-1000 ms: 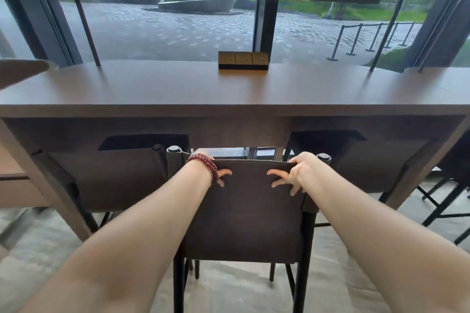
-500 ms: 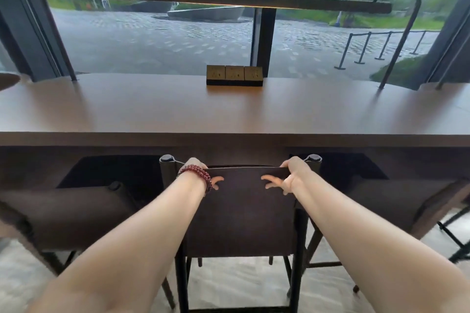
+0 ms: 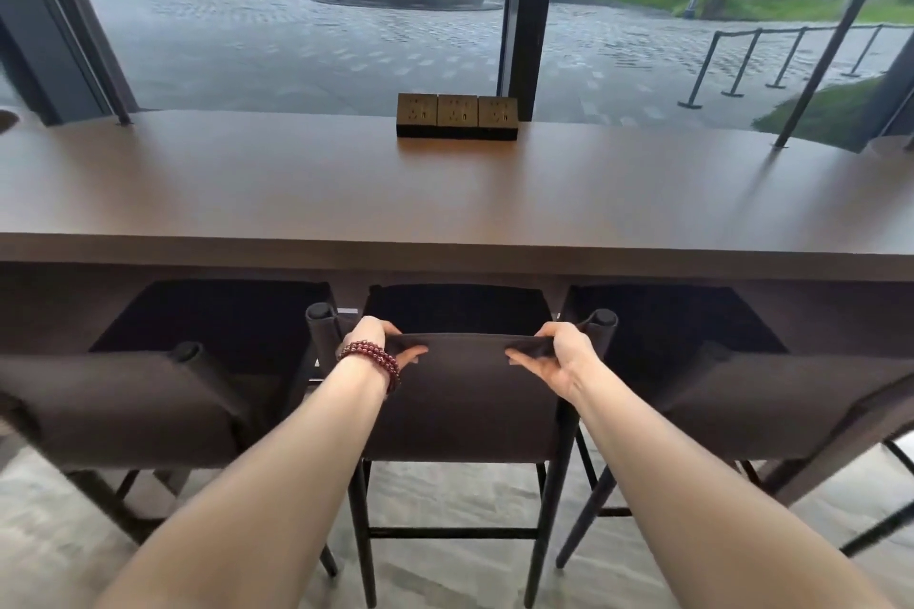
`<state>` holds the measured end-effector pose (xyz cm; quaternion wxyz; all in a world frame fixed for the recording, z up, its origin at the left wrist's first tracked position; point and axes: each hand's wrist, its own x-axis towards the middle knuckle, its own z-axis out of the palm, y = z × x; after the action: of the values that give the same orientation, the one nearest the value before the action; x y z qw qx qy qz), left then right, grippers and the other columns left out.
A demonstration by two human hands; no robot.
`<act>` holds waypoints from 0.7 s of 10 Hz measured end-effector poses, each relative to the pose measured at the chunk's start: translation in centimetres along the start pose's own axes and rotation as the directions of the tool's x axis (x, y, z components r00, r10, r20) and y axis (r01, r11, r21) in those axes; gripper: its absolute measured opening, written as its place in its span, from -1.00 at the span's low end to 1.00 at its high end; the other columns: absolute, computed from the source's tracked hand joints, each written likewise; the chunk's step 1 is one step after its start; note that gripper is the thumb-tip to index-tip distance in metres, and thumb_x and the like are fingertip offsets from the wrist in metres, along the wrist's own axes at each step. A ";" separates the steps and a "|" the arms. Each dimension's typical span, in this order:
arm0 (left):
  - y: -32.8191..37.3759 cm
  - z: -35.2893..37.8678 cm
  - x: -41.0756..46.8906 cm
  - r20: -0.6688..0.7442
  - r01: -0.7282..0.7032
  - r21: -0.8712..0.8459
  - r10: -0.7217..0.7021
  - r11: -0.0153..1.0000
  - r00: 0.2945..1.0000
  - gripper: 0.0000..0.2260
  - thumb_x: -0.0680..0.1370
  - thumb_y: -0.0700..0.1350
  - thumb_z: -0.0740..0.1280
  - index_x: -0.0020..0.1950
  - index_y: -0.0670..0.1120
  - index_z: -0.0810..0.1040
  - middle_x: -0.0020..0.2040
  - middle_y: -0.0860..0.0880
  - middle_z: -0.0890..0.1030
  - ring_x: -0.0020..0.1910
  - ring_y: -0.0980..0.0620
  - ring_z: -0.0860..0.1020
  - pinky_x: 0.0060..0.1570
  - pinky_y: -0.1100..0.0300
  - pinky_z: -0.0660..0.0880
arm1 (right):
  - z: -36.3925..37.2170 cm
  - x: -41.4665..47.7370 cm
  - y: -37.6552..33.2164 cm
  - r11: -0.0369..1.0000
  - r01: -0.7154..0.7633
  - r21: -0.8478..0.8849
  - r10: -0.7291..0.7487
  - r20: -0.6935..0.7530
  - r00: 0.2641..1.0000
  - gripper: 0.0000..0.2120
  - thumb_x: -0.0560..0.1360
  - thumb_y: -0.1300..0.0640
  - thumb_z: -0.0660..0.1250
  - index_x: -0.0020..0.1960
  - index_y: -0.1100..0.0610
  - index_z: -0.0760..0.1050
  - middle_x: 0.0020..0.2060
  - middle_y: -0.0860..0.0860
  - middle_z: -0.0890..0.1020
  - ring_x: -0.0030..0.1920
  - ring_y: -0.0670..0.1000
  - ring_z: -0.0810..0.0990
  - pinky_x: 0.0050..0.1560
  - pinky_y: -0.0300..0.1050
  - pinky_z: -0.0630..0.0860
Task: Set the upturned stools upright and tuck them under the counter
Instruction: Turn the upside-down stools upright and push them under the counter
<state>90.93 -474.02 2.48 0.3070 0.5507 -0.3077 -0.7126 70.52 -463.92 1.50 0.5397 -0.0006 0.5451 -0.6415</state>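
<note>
Now | both hands: left hand (image 3: 381, 341), right hand (image 3: 564, 356) | gripping middle stool (image 3: 470, 401) backrest (upright)

Across the middle of the frame the desk (image 3: 445, 193) lies bare except for a block of three sockets (image 3: 457, 116) at its far edge, upper centre, so a hand could sweep freely over most of its top. Two thin dark posts (image 3: 831, 40) rise from the desk at far left and far right. Below the desk edge the space is crowded: the middle stool (image 3: 465, 401) fills the centre, with the left stool (image 3: 118, 406) and right stool (image 3: 771, 401) close on either side, leaving only narrow gaps between their backs. Open floor (image 3: 445, 490) shows between the stool legs, lower centre.
</note>
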 end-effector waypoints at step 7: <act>-9.5 -6.7 -6.6 0.140 0.115 -0.266 -0.080 0.957 0.987 -0.92 0.47 -0.32 0.27 -0.18 -0.17 0.44 -0.16 -0.16 0.52 -0.14 -0.19 0.55 -0.03 -0.13 0.53 | -5.9 -6.8 9.6 0.999 0.034 0.009 -0.033 -0.085 0.996 -0.94 0.47 0.28 0.32 -0.12 0.20 0.44 -0.18 0.17 0.57 -0.19 0.21 0.61 -0.09 0.12 0.61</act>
<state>97.87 -463.67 -2.29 0.3241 0.4707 -0.1981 -0.7963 76.56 -453.39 -3.59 0.5053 0.0204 0.5640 -0.6529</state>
